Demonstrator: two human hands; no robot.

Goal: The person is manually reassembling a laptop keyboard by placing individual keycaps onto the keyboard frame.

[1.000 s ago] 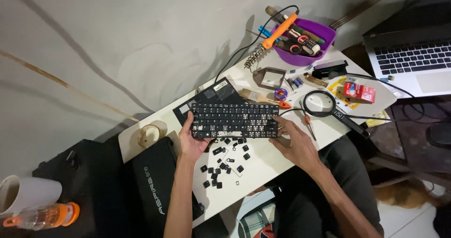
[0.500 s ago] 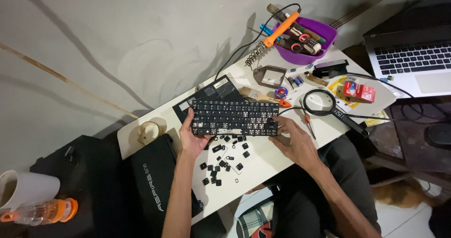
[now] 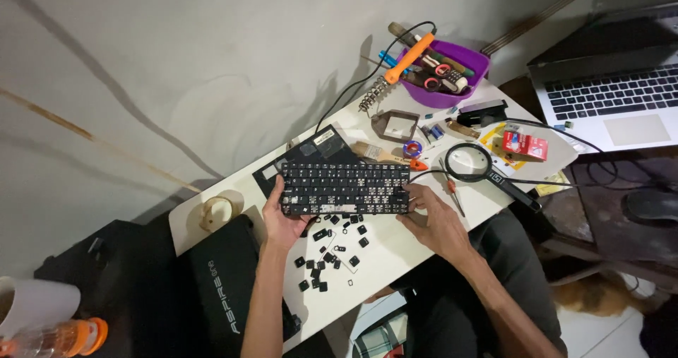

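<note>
A black laptop keyboard point(image 3: 346, 188) with some keys off is held flat just above the white table point(image 3: 395, 255). My left hand point(image 3: 281, 217) grips its left end, thumb on top. My right hand point(image 3: 434, 219) holds its right end, fingers curled under the edge. Several loose black keycaps point(image 3: 330, 251) lie scattered on the table just below the keyboard, between my two forearms.
A black laptop frame point(image 3: 311, 152) lies behind the keyboard. A magnifying glass point(image 3: 469, 162), small screwdriver point(image 3: 449, 187), red box point(image 3: 524, 145), tape roll point(image 3: 217, 210) and purple tool bowl point(image 3: 443, 73) share the table. An open laptop point(image 3: 613, 90) sits right; a black laptop point(image 3: 222, 287) lies left.
The keyboard has tilted slightly and lifted a little in both hands; the hands keep their grip at each end.
</note>
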